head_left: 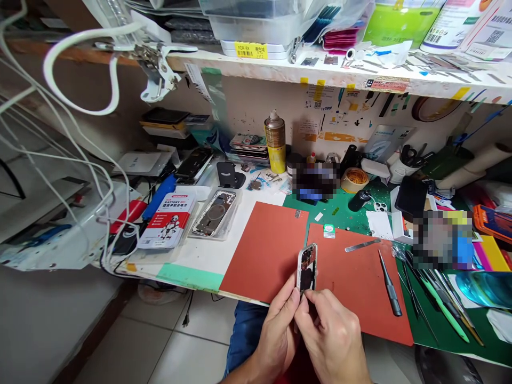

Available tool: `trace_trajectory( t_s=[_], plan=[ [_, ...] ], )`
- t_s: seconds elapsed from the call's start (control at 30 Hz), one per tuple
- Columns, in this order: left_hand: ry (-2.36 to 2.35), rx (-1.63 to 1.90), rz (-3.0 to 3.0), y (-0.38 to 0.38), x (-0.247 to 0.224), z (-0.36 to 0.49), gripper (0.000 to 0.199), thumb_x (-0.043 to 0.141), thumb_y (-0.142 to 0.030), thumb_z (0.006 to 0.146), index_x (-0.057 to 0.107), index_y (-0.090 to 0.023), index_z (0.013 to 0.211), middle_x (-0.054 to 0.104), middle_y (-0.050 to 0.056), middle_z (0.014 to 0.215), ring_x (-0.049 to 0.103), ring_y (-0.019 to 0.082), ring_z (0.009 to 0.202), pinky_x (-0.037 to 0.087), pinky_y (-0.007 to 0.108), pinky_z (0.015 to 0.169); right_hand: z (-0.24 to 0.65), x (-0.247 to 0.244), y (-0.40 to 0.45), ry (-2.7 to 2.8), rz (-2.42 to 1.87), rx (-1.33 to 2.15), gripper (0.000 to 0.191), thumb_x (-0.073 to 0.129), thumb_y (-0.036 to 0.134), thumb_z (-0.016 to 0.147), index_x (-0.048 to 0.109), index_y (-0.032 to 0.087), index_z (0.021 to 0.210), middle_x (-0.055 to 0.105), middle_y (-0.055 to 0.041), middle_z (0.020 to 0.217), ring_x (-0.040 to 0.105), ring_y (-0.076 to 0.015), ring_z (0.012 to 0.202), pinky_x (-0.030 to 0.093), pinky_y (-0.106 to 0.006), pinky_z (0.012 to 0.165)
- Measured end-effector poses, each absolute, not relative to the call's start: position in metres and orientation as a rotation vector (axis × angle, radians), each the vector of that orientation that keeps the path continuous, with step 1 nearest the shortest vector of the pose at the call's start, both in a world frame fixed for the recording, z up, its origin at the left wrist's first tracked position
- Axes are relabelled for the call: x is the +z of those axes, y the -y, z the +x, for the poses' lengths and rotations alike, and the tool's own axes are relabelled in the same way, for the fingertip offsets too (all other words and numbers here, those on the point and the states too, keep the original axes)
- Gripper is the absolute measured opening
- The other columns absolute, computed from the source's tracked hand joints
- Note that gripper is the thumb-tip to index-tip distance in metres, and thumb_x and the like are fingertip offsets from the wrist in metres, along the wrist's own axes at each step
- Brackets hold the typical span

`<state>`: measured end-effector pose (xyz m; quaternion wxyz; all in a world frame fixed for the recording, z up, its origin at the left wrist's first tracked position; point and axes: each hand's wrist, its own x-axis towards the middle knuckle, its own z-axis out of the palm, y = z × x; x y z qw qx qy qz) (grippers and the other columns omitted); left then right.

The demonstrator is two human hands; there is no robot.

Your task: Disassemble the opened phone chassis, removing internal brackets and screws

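Observation:
An opened phone frame with its inner parts showing is held upright and slightly tilted above the red-brown mat. My left hand is wrapped round its lower left side. At the lower edge of the phone, my right hand has its fingers pinched together, touching or very near the frame; whatever they may hold is too small to make out. A flat metal tool and a dark-handled screwdriver lie on the mat to the right of my hands.
Left of the mat are a battery box and a tray with a phone housing. A spray can stands at the back. Tweezers and a green-handled tool lie at the right. A cluttered shelf overhangs the bench; white cables hang left.

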<state>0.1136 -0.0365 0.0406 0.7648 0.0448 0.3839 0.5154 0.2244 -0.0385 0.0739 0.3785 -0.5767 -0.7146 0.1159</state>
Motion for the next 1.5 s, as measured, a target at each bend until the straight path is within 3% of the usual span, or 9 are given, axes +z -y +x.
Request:
trace_trajectory(
  t_s=[0.2, 0.3, 0.47, 0.67, 0.77, 0.97, 1.13, 1.27, 1.5],
  plan=[
    [-0.794, 1.114, 0.06, 0.037, 0.043, 0.114, 0.044, 0.093, -0.041, 0.083, 0.082, -0.024, 0.123, 0.083, 0.01, 0.112, 0.072, 0.033, 0.125, 0.043, 0.05, 0.124, 0.223, 0.072, 0.041, 1.691, -1.507, 0.414, 0.027, 0.054, 0.026, 0.106, 0.073, 0.018, 0.089, 0.063, 0.0011, 0.067, 0.061, -0.0112, 0.05, 0.049, -0.021, 0.051],
    [-0.723, 1.111, 0.025, 0.038, 0.042, 0.113, 0.042, 0.086, -0.036, 0.09, 0.079, -0.022, 0.129, 0.081, 0.012, 0.118, 0.069, 0.034, 0.129, 0.042, 0.052, 0.124, 0.225, 0.077, 0.041, 1.507, -1.514, 0.678, 0.023, 0.059, 0.033, 0.105, 0.076, 0.019, 0.095, 0.07, -0.0003, 0.074, 0.067, -0.0115, 0.055, 0.052, -0.018, 0.051],
    [-0.627, 1.095, 0.025, 0.037, 0.044, 0.113, 0.038, 0.078, -0.035, 0.096, 0.077, -0.019, 0.131, 0.079, 0.014, 0.12, 0.068, 0.032, 0.126, 0.044, 0.049, 0.12, 0.232, 0.08, 0.037, 1.284, -1.54, 1.06, 0.033, 0.063, 0.05, 0.102, 0.074, 0.023, 0.086, 0.071, -0.0004, 0.07, 0.066, -0.0132, 0.057, 0.052, -0.019, 0.052],
    [-0.676, 1.077, 0.06, 0.038, 0.048, 0.115, 0.03, 0.073, -0.038, 0.1, 0.078, -0.018, 0.123, 0.076, 0.008, 0.098, 0.069, 0.018, 0.085, 0.054, 0.032, 0.085, 0.233, 0.077, 0.036, 1.121, -1.554, 1.232, 0.043, 0.064, 0.061, 0.098, 0.071, 0.021, 0.085, 0.068, -0.0022, 0.069, 0.063, -0.0154, 0.058, 0.053, -0.023, 0.053],
    [-0.682, 1.066, 0.068, 0.039, 0.051, 0.115, 0.032, 0.073, -0.04, 0.1, 0.076, -0.018, 0.124, 0.076, 0.009, 0.101, 0.069, 0.019, 0.084, 0.053, 0.029, 0.077, 0.23, 0.078, 0.036, 1.092, -1.594, 1.199, 0.044, 0.066, 0.063, 0.096, 0.071, 0.021, 0.083, 0.065, -0.001, 0.065, 0.061, -0.015, 0.055, 0.051, -0.022, 0.049],
    [-0.611, 0.986, 0.041, 0.031, 0.064, 0.112, 0.039, 0.064, -0.042, 0.104, 0.074, -0.016, 0.131, 0.08, 0.016, 0.117, 0.075, 0.03, 0.105, 0.056, 0.042, 0.095, 0.234, 0.084, 0.05, 0.981, -1.593, 1.071, 0.044, 0.07, 0.064, 0.091, 0.076, 0.021, 0.088, 0.067, -0.0018, 0.062, 0.063, -0.016, 0.049, 0.053, -0.023, 0.045],
    [-0.57, 0.921, -0.017, 0.026, 0.068, 0.108, 0.052, 0.055, -0.046, 0.107, 0.07, -0.009, 0.14, 0.077, 0.021, 0.129, 0.071, 0.038, 0.126, 0.047, 0.052, 0.115, 0.253, 0.08, 0.072, 0.89, -1.92, 0.718, 0.047, 0.075, 0.068, 0.087, 0.076, 0.021, 0.085, 0.068, -0.0023, 0.066, 0.06, -0.0137, 0.053, 0.052, -0.02, 0.051],
    [-0.542, 0.921, -0.031, 0.025, 0.067, 0.106, 0.055, 0.05, -0.045, 0.109, 0.065, -0.008, 0.146, 0.07, 0.022, 0.143, 0.061, 0.038, 0.142, 0.039, 0.051, 0.124, 0.263, 0.059, 0.079, 0.889, -1.739, 0.905, 0.052, 0.079, 0.068, 0.084, 0.078, 0.018, 0.096, 0.076, -0.0085, 0.077, 0.066, -0.0173, 0.056, 0.058, -0.024, 0.052],
    [-0.548, 0.921, 0.007, 0.026, 0.07, 0.109, 0.053, 0.048, -0.042, 0.11, 0.065, -0.008, 0.147, 0.071, 0.022, 0.143, 0.058, 0.037, 0.146, 0.034, 0.052, 0.128, 0.27, 0.039, 0.087, 0.913, -1.729, 0.961, 0.042, 0.082, 0.061, 0.085, 0.077, 0.019, 0.087, 0.072, -0.0059, 0.073, 0.065, -0.0157, 0.057, 0.057, -0.021, 0.053]
  ],
)
